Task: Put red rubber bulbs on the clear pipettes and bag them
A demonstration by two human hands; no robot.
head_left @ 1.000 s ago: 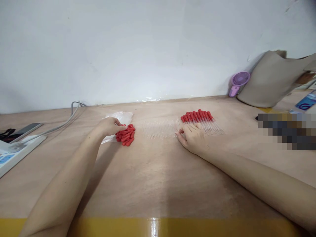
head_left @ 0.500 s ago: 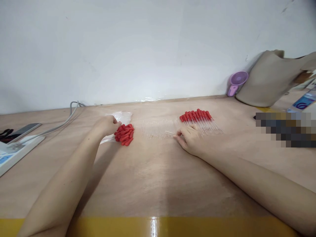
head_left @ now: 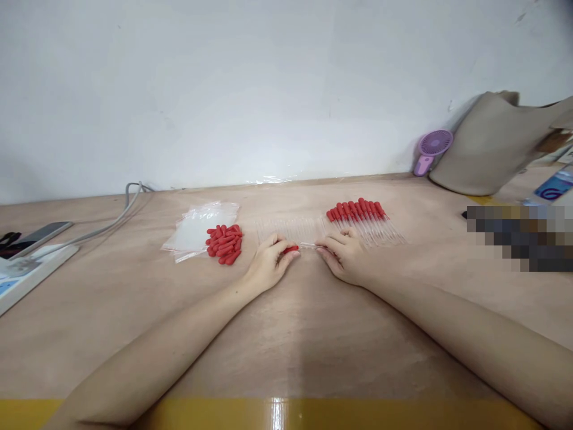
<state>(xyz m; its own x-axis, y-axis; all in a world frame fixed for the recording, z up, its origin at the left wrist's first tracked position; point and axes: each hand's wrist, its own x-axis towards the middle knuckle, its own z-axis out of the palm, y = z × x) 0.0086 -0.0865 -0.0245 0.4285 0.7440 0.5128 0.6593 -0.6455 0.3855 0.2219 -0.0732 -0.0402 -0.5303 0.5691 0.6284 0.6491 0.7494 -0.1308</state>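
My left hand (head_left: 271, 263) pinches a red rubber bulb (head_left: 292, 248), its end pointing right. Facing it, my right hand (head_left: 345, 255) is closed on a thin clear dropper tube (head_left: 308, 245) whose tip points left. A small gap shows between bulb and tube. Behind both hands lies a row of bare clear tubes (head_left: 290, 230). To the left is a heap of loose red bulbs (head_left: 225, 243), partly over clear plastic bags (head_left: 197, 224). Beyond my right hand, several droppers with red bulbs fitted (head_left: 357, 210) lie side by side.
A purple hand fan (head_left: 434, 148) leans at the wall beside a grey-beige bag (head_left: 477, 146). At far right are a bottle (head_left: 555, 186) and a blurred-out dark item (head_left: 519, 239). On the left lie a power strip (head_left: 40, 272), a cable (head_left: 114, 224) and a phone (head_left: 47, 233).
My left hand has moved right from the bulb heap, carrying one red bulb to the tube's tip. My right hand has barely moved and still holds the tube.
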